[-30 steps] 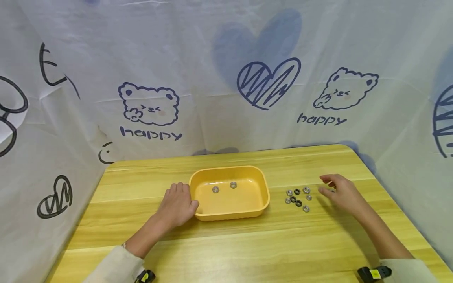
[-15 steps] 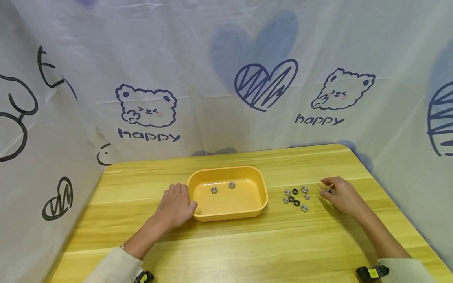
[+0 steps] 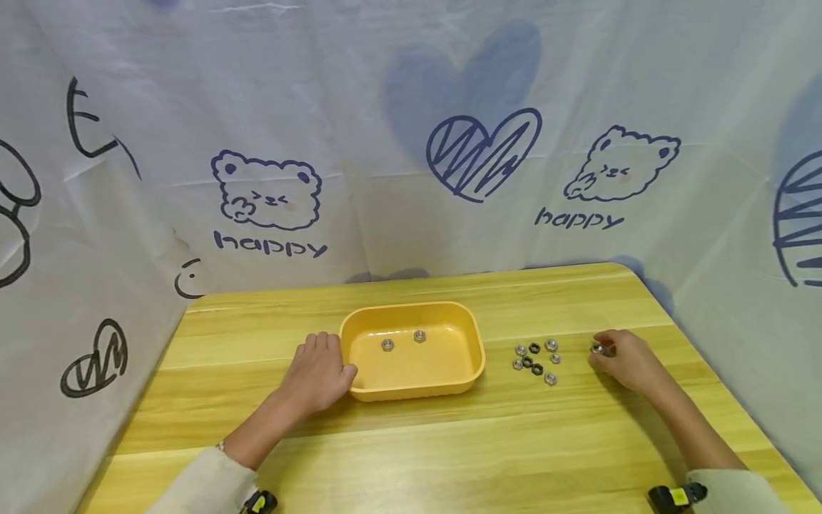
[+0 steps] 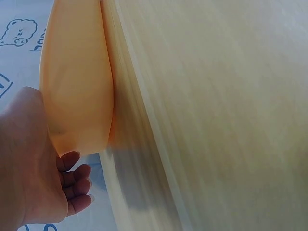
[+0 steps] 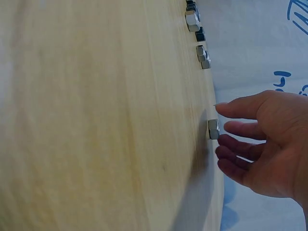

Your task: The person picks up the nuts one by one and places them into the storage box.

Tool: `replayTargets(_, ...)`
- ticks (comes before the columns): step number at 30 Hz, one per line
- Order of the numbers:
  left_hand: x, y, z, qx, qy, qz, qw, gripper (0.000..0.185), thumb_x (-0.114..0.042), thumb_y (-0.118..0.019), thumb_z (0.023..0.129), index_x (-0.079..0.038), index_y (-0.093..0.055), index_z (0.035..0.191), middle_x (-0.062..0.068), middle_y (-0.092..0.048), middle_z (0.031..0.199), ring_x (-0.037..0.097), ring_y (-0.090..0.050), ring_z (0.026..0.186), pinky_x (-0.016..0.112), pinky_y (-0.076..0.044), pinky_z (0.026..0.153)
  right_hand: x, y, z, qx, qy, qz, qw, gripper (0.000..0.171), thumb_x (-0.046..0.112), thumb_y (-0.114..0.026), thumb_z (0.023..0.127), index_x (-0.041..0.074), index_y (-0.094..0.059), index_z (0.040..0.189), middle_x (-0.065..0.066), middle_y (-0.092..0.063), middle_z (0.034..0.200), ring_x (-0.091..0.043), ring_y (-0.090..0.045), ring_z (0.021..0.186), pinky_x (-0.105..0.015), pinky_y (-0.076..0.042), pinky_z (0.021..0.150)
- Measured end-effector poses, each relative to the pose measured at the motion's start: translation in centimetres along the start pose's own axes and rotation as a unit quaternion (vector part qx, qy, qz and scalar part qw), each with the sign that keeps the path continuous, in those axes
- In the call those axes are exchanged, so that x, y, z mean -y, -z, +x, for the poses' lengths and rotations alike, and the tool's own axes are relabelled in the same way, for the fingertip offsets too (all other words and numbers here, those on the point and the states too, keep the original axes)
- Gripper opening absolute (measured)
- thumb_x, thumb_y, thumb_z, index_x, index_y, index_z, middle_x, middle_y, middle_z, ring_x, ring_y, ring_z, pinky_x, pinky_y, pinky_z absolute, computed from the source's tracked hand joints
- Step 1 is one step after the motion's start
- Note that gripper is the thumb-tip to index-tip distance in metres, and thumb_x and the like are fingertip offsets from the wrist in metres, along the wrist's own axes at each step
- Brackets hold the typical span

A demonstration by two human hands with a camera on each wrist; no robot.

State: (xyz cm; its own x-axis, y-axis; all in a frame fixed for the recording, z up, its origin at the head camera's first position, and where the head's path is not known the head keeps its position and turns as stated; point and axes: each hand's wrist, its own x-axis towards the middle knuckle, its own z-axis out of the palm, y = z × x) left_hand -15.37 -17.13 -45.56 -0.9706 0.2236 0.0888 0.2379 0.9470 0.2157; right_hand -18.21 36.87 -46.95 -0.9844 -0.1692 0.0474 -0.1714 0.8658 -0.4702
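While left hand (image 3: pixel 319 373) rests flat against tray (image 3: pixel 474 357), right fingers (image 5: pixel 239 109) loosely spread (touching nut (image 5: pixel 213 129)).

Ten nuts (image 3: pixel 535 360) (two inside), one yellow tray (image 3: pixel 477 360), two hands (image 3: pixel 319 371).

table (image 3: pixel 449 442): wood | on it: yellow tray (image 3: pixel 474 357), loose nuts (image 3: pixel 536 360)

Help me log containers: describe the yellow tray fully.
The yellow tray is a shallow, rounded-rectangle dish, seemingly plastic, sitting flat and upright on the wooden table. Two silver hex nuts lie apart near its far wall. The left hand touches its left end; the left wrist view shows the fingers curled.
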Motion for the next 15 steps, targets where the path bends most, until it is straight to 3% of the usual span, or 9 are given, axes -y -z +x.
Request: replayTargets(15, 0.1, -0.4, -0.1, -0.004, 0.003, -0.001, 1.0000, 0.024, -0.026, -0.052, 0.092, -0.002, -0.049, 0.092, 0.011, -0.042, 0.088, 0.028, -0.036, 0.084, 0.035, -0.029, 0.075, -1.1, -0.2, -0.2, 0.030, -0.070, 0.005, 0.997, 0.059, 0.028, -0.068, 0.097, -0.018, -0.054, 0.132, -0.034, -0.064, 0.119, -0.050, -0.062, 0.110, -0.056, -0.054, 0.088)
